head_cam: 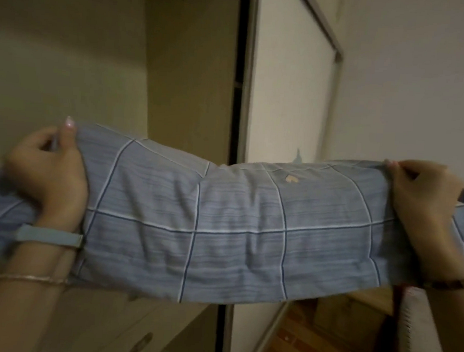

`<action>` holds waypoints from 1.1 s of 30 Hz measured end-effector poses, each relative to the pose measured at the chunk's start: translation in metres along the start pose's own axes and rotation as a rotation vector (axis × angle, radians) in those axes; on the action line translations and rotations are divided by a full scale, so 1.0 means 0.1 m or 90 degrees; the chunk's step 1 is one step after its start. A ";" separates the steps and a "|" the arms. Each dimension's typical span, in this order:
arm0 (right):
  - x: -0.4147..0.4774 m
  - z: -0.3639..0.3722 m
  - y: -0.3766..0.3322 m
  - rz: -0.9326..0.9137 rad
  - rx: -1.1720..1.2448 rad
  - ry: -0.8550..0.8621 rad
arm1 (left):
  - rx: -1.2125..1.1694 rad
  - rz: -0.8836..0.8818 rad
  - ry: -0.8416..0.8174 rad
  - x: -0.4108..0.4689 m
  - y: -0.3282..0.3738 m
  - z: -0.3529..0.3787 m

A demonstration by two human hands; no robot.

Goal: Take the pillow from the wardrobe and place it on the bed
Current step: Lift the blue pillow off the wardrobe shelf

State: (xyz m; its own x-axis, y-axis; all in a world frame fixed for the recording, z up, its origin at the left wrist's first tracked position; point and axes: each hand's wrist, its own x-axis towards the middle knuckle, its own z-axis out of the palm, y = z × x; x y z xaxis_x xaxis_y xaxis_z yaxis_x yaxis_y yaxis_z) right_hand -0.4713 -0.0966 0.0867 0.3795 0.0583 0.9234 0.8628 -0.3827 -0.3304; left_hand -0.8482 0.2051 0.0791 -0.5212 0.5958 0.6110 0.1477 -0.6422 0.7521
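Note:
A long blue pillow (pixel 222 219) with a white and dark grid pattern stretches across the view, held up in the air in front of the open wardrobe (pixel 102 56). My left hand (pixel 49 174) grips its left end, fingers dug into the cloth. My right hand (pixel 426 206) grips its right end. The pillow sags a little in the middle. The bed is not in view.
A white sliding wardrobe door (pixel 286 91) with a grey frame stands to the right of the opening. Drawers with round recessed handles (pixel 139 342) lie below the pillow. Wooden floor (pixel 296 345) shows at the lower right, beside a pale wall (pixel 424 79).

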 end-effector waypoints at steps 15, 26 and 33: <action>-0.58 -2.57 1.09 0.170 -0.493 0.057 | -0.226 -0.071 -0.389 -2.45 0.81 1.46; -1.38 -3.94 0.16 0.300 -0.685 0.158 | -0.383 -0.082 -0.647 -3.58 1.57 1.72; -1.86 -4.64 -0.76 0.354 -0.858 0.258 | -0.523 -0.129 -0.802 -4.25 2.16 1.31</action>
State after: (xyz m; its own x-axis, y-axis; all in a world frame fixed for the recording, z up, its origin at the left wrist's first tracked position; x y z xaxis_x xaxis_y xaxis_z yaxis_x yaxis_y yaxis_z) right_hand -0.7622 -0.5066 0.0311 0.2361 -0.5385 0.8089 -0.3828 -0.8167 -0.4319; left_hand -0.4847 -0.1231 0.0141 0.6244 0.4423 0.6438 -0.5536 -0.3309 0.7642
